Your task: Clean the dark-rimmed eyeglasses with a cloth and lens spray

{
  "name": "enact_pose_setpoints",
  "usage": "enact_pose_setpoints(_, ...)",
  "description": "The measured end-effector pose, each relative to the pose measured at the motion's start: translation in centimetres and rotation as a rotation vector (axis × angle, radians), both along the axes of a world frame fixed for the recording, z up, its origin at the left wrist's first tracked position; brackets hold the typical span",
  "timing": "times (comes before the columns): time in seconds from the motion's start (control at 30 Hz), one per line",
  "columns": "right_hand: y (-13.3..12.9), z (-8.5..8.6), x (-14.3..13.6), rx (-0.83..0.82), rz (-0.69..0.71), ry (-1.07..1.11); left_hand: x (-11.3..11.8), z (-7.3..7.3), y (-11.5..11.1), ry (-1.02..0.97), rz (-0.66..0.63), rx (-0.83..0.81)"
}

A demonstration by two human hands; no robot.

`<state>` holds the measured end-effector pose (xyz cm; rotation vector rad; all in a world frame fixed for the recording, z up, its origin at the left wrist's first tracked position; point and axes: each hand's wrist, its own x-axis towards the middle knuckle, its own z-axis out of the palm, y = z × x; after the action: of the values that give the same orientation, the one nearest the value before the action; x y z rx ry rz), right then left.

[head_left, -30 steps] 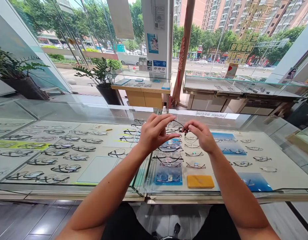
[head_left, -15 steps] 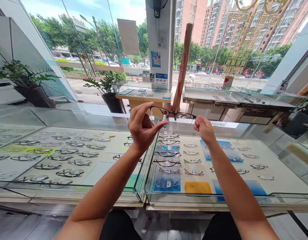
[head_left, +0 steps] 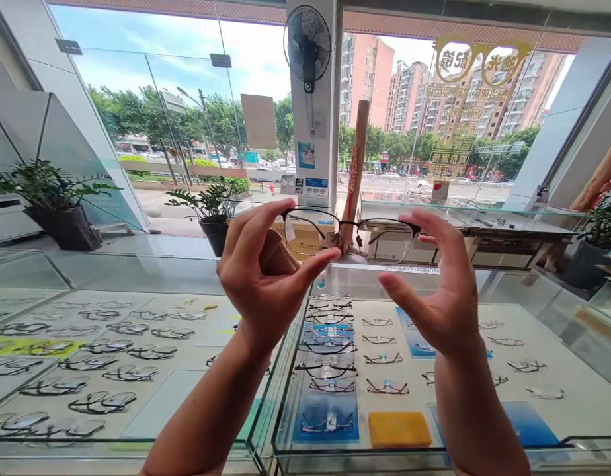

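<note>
A pair of dark half-rim glasses (head_left: 349, 225) is raised above the glass showcase, lenses facing me, temples pointing away. My left hand (head_left: 266, 264) grips its left end between fingers at the top corner, the thumb reaching below the left lens near the bridge. At the right end, my right hand (head_left: 437, 277) has its fingertips against the frame's outer corner, with the thumb spread apart lower down. A small white tag hangs in the left lens.
Rows of glasses (head_left: 330, 347) lie in the glass showcase (head_left: 270, 423). A yellow block (head_left: 399, 430) rests near its front edge. Potted plants (head_left: 213, 205), a wooden post (head_left: 356, 158) and a wall fan (head_left: 308, 49) stand or hang beyond.
The glasses have come closer and look larger. My right hand has moved up to the frame's right end, its fingers opening from a closed shape. The view has tilted upward.
</note>
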<state>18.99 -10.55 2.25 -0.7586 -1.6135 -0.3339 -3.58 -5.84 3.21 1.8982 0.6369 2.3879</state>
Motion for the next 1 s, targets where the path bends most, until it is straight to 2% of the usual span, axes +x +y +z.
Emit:
enact_pose_setpoints(0.33,1.5,-0.2,-0.5,-0.007,-0.116,0.039,0.2,-0.3,2.4,0.103,0.092,0.044)
enact_pose_setpoints(0.63,3.5,-0.4,0.0,-0.113,-0.141,0.062,0.2,-1.0,5.3,0.178,0.037,-0.012)
enact_pose_setpoints(0.87,3.8,-0.3,0.6,-0.128,-0.122,0.08,-0.2,-1.1,5.6,0.228,-0.001,-0.072)
enact_pose_setpoints(1.0,3.8,-0.3,0.7,-0.129,-0.117,0.094,0.0,-1.3,5.9,0.199,0.006,-0.042)
